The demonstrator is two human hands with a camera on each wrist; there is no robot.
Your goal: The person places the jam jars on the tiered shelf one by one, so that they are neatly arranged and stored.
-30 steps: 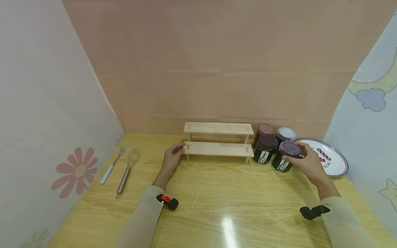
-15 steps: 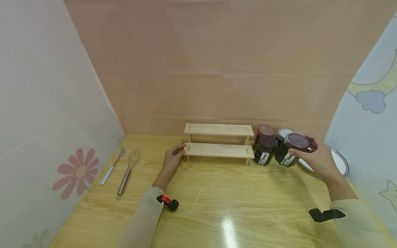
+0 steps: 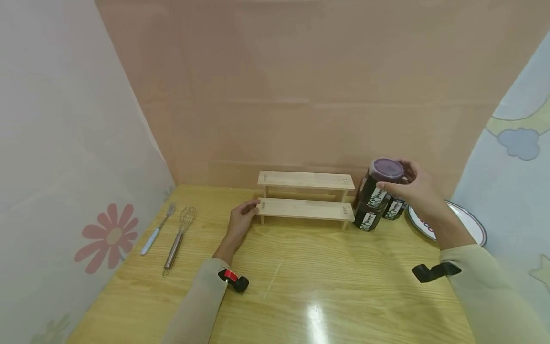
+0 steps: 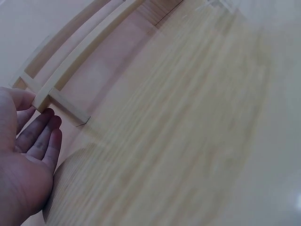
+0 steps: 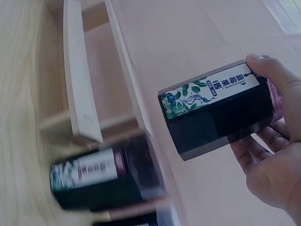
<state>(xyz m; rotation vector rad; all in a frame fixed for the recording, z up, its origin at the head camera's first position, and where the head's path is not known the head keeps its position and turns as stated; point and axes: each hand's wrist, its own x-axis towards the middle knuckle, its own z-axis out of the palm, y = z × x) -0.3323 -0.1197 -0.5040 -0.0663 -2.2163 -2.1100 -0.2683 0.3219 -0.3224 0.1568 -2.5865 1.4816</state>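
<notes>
My right hand (image 3: 423, 191) grips a dark hexagonal jam jar (image 5: 211, 110) near its purple lid (image 3: 388, 168). The jar is lifted over the other jars, and in the right wrist view it is tilted, its label facing the camera. Another dark jar (image 5: 108, 174) stands beside the right end of a two-tier wooden shelf (image 3: 305, 208). A further jar (image 3: 394, 209) stands to its right; one behind is mostly hidden. My left hand (image 3: 240, 220) pinches the left end of the lower board, thumb on top and fingers beneath in the left wrist view.
A white oval plate (image 3: 474, 224) with a dark rim lies on the right, partly behind my right arm. On the left lie a whisk (image 3: 176, 243) and a fork (image 3: 155, 232) with a pale handle. Paper-covered walls (image 3: 275, 95) enclose the table (image 3: 275, 306).
My right hand has raised the jam jar off the table and carried it left, above the other jars. My left hand has stayed at the shelf's end.
</notes>
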